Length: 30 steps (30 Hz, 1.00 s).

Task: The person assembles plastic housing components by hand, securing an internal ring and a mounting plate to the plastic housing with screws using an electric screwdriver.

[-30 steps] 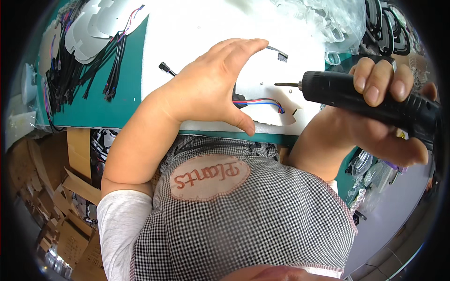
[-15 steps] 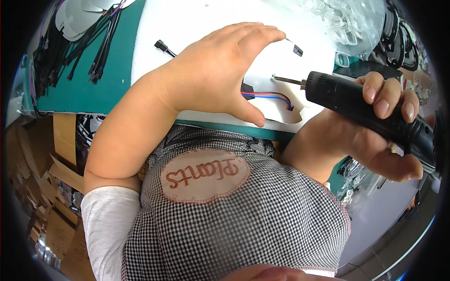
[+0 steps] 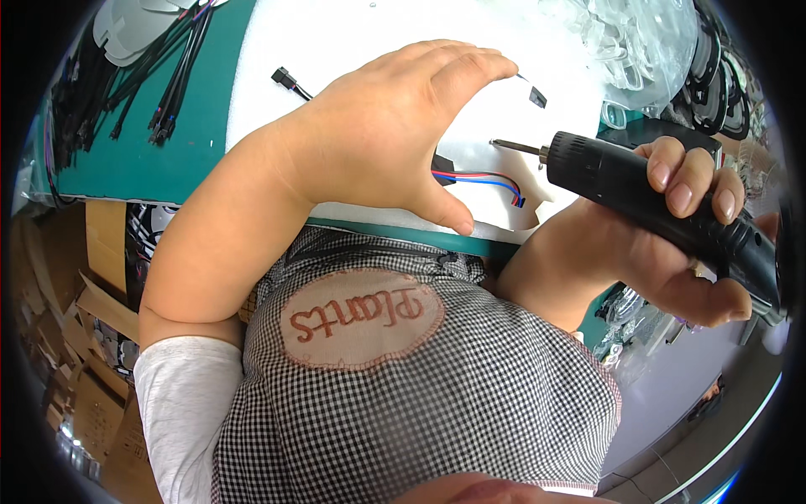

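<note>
Gripping a black electric screwdriver [image 3: 646, 189], the right hand [image 3: 672, 244] has its fingers wrapped tight round the barrel, the metal bit pointing left over a white panel [image 3: 353, 42] on the green mat [image 3: 180, 126]. The left hand [image 3: 378, 139] hovers cupped above the panel, fingers together and arched, thumb stretched toward the near edge; it grasps nothing that I can see, though what lies under the palm is hidden. Red and blue wires [image 3: 483, 181] run out from beneath that hand toward the bit. A bundle of black cables [image 3: 143, 76] lies well off to the left, and clear plastic bags [image 3: 630, 42] sit at the far right.
</note>
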{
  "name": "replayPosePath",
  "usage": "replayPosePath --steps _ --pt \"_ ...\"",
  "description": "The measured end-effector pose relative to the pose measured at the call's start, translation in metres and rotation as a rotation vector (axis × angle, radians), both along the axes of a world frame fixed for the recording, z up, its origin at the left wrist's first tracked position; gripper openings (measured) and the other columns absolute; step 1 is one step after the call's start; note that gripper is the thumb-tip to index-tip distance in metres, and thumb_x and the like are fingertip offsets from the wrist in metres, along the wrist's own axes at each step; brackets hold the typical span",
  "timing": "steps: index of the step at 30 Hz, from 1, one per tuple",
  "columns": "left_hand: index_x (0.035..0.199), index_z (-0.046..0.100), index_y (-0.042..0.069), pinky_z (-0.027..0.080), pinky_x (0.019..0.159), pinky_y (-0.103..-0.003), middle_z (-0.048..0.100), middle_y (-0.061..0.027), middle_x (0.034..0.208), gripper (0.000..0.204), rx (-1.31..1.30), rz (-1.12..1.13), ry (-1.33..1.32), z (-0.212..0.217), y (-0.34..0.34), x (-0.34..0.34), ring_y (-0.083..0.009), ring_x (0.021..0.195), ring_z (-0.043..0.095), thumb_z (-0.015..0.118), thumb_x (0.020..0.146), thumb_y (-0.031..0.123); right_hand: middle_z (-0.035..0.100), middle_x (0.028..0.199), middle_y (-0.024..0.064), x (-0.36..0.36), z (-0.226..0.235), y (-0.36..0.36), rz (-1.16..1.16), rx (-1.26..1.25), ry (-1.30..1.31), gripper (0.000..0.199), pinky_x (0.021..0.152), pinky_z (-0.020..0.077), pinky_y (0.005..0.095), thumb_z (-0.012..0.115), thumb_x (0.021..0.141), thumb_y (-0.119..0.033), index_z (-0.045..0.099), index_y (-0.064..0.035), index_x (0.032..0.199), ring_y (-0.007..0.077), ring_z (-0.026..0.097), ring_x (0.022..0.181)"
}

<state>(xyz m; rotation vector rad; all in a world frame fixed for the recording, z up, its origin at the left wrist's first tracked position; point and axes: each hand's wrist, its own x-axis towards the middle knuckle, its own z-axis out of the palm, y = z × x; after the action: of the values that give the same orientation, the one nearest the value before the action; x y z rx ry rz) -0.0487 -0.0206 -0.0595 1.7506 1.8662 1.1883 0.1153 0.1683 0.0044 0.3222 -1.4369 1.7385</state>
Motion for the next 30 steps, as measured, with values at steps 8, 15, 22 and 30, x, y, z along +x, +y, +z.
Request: replayPosePath --steps 8,15,22,30 --pt "0.139 0.041 0.005 0.039 0.108 -0.043 0.050 -0.0160 0.136 0.111 -0.011 -0.012 -0.018 0.002 0.001 -0.001 -0.0364 0.127 0.046 0.091 0.043 0.035 0.061 0.097 0.0084 -0.006 0.003 0.001 0.064 0.010 -0.032 0.056 0.065 0.0489 0.0355 0.063 0.083 -0.059 0.053 -0.0221 0.124 0.0190 0.060 0.073" --pt "0.139 0.041 0.005 0.039 0.107 -0.044 0.049 -0.0157 0.137 0.113 -0.031 -0.044 -0.033 0.004 0.000 -0.002 -0.0367 0.128 0.045 0.090 0.044 0.043 0.061 0.096 0.0096 -0.012 0.007 -0.006 0.086 -0.038 -0.038 0.053 0.068 0.0501 0.0367 0.061 0.085 -0.056 0.054 -0.0184 0.122 0.0208 0.061 0.073" --pt "0.141 0.039 0.004 0.037 0.109 -0.044 0.048 -0.0175 0.139 0.120 -0.013 -0.073 0.010 0.009 0.001 -0.003 -0.0384 0.129 0.044 0.089 0.043 0.052 0.061 0.097 0.0083 -0.012 0.014 -0.030 0.020 -0.285 0.120 0.059 0.068 0.0488 0.0356 0.065 0.080 -0.058 0.054 -0.0179 0.121 0.0186 0.060 0.075" --pt "0.142 0.037 0.006 0.034 0.111 -0.043 0.044 -0.0178 0.143 0.121 -0.133 -0.104 -0.001 0.019 0.005 -0.005 -0.0370 0.132 0.041 0.094 0.038 0.034 0.058 0.102 0.0079 0.009 0.021 0.000 0.054 -0.141 0.026 0.061 0.070 0.0481 0.0346 0.068 0.078 -0.057 0.053 -0.0169 0.121 0.0173 0.059 0.078"
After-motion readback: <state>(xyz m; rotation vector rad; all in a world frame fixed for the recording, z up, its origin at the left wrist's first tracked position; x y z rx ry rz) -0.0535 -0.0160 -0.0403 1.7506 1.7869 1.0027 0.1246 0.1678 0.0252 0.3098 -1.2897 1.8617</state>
